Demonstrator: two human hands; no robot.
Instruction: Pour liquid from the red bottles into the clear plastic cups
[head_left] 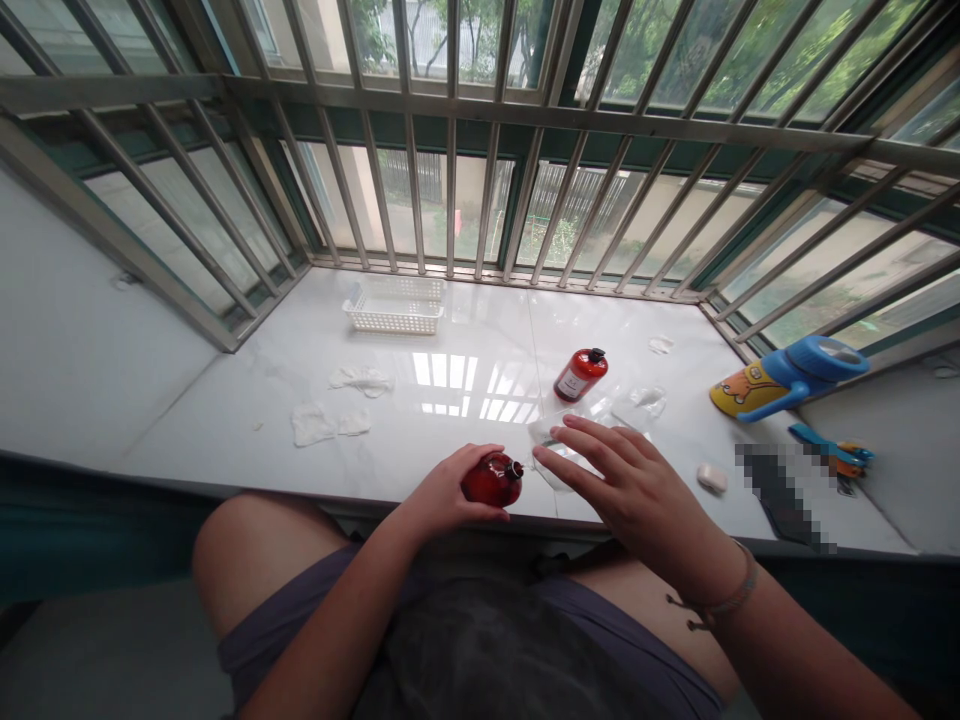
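Observation:
My left hand (454, 492) is wrapped round a red bottle (491, 482) at the front edge of the white ledge. The bottle's dark neck points up and to the right, and I cannot tell whether a cap is on it. To its right, my right hand (626, 482) hovers with fingers stretched out and apart, holding nothing. Beneath those fingers lies a clear plastic wrapper (544, 440), partly hidden by the hand. Farther back stands a second red bottle (580, 376) with a black cap and a pale label.
A white plastic basket (395, 318) sits at the back left. Crumpled tissues (315, 425) lie at left. On the right are a blue and yellow water bottle (780, 378), a small pale block (711, 478), a blurred dark object (780, 500) and a blue strap (817, 440). Metal bars (450, 200) rise behind.

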